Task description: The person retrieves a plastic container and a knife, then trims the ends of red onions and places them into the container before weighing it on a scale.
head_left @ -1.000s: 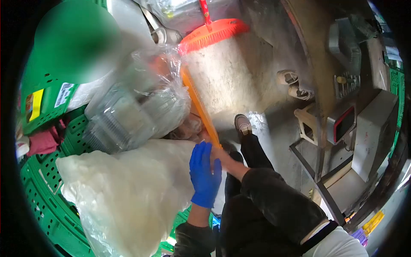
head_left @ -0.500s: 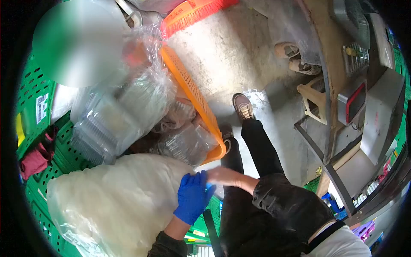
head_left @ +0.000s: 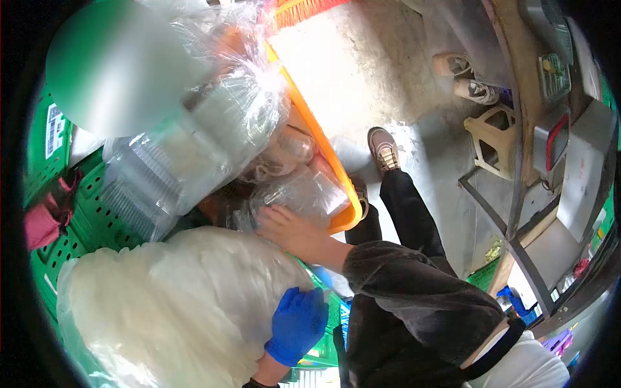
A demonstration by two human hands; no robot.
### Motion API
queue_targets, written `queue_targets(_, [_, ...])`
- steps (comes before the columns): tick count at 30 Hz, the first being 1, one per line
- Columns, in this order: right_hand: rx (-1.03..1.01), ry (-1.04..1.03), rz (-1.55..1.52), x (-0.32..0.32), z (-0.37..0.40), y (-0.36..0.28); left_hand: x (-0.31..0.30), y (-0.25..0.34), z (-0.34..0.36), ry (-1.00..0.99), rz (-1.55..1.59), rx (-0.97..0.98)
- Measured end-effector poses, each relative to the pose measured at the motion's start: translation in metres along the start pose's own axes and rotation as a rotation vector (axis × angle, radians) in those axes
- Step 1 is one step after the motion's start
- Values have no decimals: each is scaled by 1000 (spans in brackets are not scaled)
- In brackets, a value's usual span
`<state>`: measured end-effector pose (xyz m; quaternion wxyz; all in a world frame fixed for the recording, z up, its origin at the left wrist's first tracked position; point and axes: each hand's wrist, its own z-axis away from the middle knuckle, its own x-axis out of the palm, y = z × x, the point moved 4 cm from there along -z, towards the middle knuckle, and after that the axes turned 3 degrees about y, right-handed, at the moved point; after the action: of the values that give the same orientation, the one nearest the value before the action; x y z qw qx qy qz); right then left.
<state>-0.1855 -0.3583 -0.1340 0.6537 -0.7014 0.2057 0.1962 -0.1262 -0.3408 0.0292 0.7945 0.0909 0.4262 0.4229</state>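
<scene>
My left hand (head_left: 299,326), in a blue glove, lies against the right edge of a large, pale, full plastic bag (head_left: 174,297). Its foreshortened fingers look loosely bent, with nothing visible between them. Bare and stretched out, my right hand (head_left: 291,231) rests on clear plastic packaging (head_left: 301,194) at the near end of an orange basket (head_left: 310,132). Clear-wrapped stacks of plastic containers (head_left: 149,181) lean beside the basket, above the pale bag.
Green perforated crates (head_left: 90,213) stand at the left, with a dark red cloth (head_left: 48,223) on them. An orange broom (head_left: 304,10) lies at the top. On the right are a beige stool (head_left: 495,139), a pair of shoes (head_left: 475,90) and a metal-framed rack (head_left: 530,271).
My right hand has moved left, away from the gloved hand, onto the clear packaging. My left hand has shifted down along the pale bag. The view has shifted slightly.
</scene>
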Motion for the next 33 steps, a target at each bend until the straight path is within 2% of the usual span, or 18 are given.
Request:
queue_targets(2, [-103,-136,148,45,0,1,1,-1,2,12,-7,13])
queue_targets(3, [-102,-134,147,50,-4,-3,2,-2,3,19,-3,8])
queue_targets(5, [-181,-423,370,69,-4,-13,2,-2,5,27,5,-2])
queue_targets(7, [-167,-505,372,87,-3,-13,-3,0,4,64,-56,85])
queue_targets(9, [-153,-584,377,85,4,-11,-5,-1,5,78,-46,80])
queue_targets(11, [-47,-531,86,38,20,-12,-7,-1,8,93,-40,71])
queue_targets(13, [-20,-398,56,-16,48,-14,-14,-2,3,135,91,62])
queue_targets(15, [183,-216,-236,-49,93,-31,-14,-4,-4,97,67,87])
queue_targets(16, [66,-231,-131,-67,109,-52,-11,-4,-7,41,46,112])
queue_targets(17, [278,-81,-247,-85,125,-73,-10,-3,-9,102,16,155])
queue_targets(18, [111,-182,-121,-121,128,-93,-4,-5,-14,107,6,165])
queue_targets(20, [282,-4,-172,-155,142,-109,4,-13,-27,175,60,149])
queue_targets(22, [387,153,-77,-184,159,-112,11,-13,-50,119,-33,74])
queue_targets(23, [490,151,-78,-199,170,-112,17,-10,-63,126,-46,91])
queue_targets(24, [531,158,-96,-211,178,-116,20,-8,-76,222,-164,87])
queue_targets(26, [616,142,-29,-227,205,-127,9,11,-81,339,-294,95])
queue_targets(28, [643,203,-43,-232,233,-140,-1,31,-75,290,-230,43])
queue_targets(33, [785,362,-55,-231,264,-175,-10,62,-4,345,-136,90])
